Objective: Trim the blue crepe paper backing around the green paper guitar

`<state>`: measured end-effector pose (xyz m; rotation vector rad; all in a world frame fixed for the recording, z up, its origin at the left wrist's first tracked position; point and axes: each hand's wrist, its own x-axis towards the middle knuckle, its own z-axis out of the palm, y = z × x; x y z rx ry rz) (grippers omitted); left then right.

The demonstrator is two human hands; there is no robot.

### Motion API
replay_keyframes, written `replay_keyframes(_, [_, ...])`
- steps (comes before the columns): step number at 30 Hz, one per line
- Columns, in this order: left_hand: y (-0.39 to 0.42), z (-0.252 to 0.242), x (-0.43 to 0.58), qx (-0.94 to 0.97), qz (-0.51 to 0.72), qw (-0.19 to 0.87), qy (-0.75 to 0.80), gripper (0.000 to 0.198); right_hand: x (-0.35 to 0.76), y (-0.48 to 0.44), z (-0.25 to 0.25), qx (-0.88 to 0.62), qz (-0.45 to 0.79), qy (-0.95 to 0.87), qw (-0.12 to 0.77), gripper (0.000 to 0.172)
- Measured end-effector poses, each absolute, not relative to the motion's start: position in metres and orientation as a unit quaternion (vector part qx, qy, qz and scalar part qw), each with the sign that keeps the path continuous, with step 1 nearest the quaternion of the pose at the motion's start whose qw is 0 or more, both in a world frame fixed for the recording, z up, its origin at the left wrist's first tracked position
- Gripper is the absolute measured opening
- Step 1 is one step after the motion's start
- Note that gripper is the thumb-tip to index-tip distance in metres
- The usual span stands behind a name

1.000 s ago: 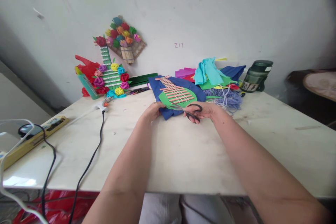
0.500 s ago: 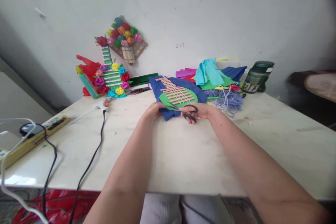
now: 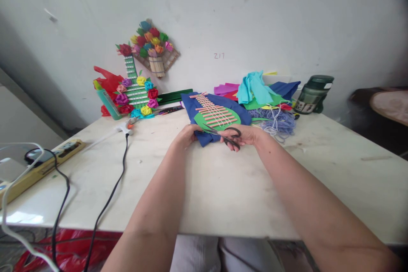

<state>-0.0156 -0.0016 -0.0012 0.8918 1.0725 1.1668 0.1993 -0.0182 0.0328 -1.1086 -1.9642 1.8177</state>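
Barely shifted since before, my right hand (image 3: 245,135) grips black scissors (image 3: 230,136); left hand (image 3: 186,134) pinches the green, stick-latticed paper (image 3: 216,120) on the pale table (image 3: 223,187) by a white wall.

Wall (image 3: 287,17): small handwritten mark "217" in reddish pen. Dark green bottle (image 3: 313,93): label with print too small to read.
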Motion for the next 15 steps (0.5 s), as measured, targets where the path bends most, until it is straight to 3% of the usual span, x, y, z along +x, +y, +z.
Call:
replay_keyframes(6, [-0.0010,-0.0028,-0.0161,0.393,0.517,0.599,0.468,0.014,0.1956,-0.0192,0.0329,-0.381,0.619,-0.677,0.119,0.051])
replay_keyframes(15, [-0.0053,0.0022,-0.0155,0.375,0.515,0.627,0.448,0.019,0.1920,-0.0161,0.0263,-0.378,0.640,-0.654,0.137,0.048])
